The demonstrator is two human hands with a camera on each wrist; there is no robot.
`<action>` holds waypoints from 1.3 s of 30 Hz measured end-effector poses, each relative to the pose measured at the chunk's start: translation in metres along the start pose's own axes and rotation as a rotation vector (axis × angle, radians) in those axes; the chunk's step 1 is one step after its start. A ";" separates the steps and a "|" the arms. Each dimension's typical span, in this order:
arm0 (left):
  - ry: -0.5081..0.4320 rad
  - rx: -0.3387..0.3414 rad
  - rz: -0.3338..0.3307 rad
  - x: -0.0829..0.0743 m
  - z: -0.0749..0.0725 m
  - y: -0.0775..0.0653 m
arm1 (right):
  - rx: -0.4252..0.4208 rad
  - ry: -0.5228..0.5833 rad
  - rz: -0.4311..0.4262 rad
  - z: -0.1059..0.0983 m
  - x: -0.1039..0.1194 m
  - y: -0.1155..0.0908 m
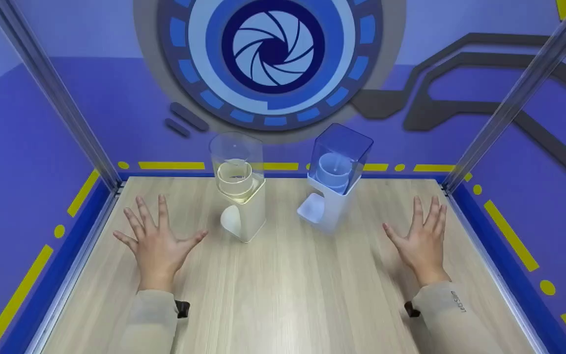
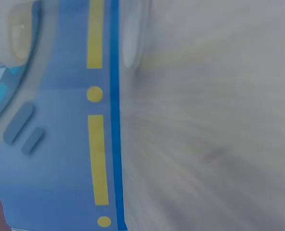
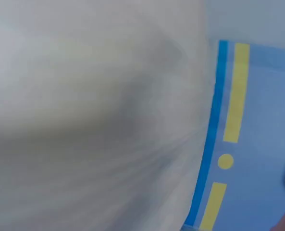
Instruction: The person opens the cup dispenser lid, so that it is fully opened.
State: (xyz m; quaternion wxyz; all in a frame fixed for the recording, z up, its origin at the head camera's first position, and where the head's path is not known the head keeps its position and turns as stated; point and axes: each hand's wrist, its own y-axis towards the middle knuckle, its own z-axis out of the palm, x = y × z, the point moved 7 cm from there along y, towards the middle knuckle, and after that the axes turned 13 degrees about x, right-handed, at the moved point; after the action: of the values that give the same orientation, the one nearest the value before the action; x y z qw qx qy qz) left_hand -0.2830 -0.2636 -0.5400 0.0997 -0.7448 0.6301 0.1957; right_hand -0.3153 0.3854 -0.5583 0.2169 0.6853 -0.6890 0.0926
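small dark writing on the right sleeve (image 1: 452,314) ran along the forearm and seemed to read "lets slim"; its letters were tiny. the left hand (image 1: 160,246) was over the left part of the bench (image 1: 283,295), back of the hand up, its grip spread wide with the fingers fanned and the thumb pointing inward. the right hand (image 1: 423,248) was over the right part, its grip spread too, thumb out toward the middle and the fingers closer together. a small black piece (image 1: 182,309) showed at the inner edge of the left sleeve (image 1: 150,319).

between the hands, toward the back, stood two dispensers: the cream dispenser (image 1: 253,221) near the left thumb, with a rounded clear top, and the blue dispenser (image 1: 336,211) to its right, apart from it, with a squarish tinted top.
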 end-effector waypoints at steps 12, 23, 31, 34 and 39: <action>-0.391 -0.157 0.161 -0.027 -0.011 -0.011 | -0.245 0.439 -0.257 0.003 0.062 -0.024; -0.689 -0.098 0.222 -0.054 0.001 -0.013 | -0.114 0.659 -0.533 0.046 0.152 -0.026; -0.755 -0.095 0.215 -0.062 0.007 -0.014 | 0.133 0.738 -0.477 0.092 0.202 -0.009; -0.765 -0.092 0.217 -0.067 0.009 -0.011 | 0.180 0.805 -0.425 0.102 0.215 0.001; -0.792 -0.085 0.223 -0.073 0.016 -0.010 | 0.244 0.897 -0.354 0.115 0.231 0.017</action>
State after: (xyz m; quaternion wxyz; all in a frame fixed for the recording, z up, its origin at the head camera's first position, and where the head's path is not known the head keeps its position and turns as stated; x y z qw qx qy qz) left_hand -0.2850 -0.1896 -0.5245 0.2816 -0.5425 0.6112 0.5028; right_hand -0.3442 0.1285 -0.5589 0.4224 0.7049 -0.3850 0.4201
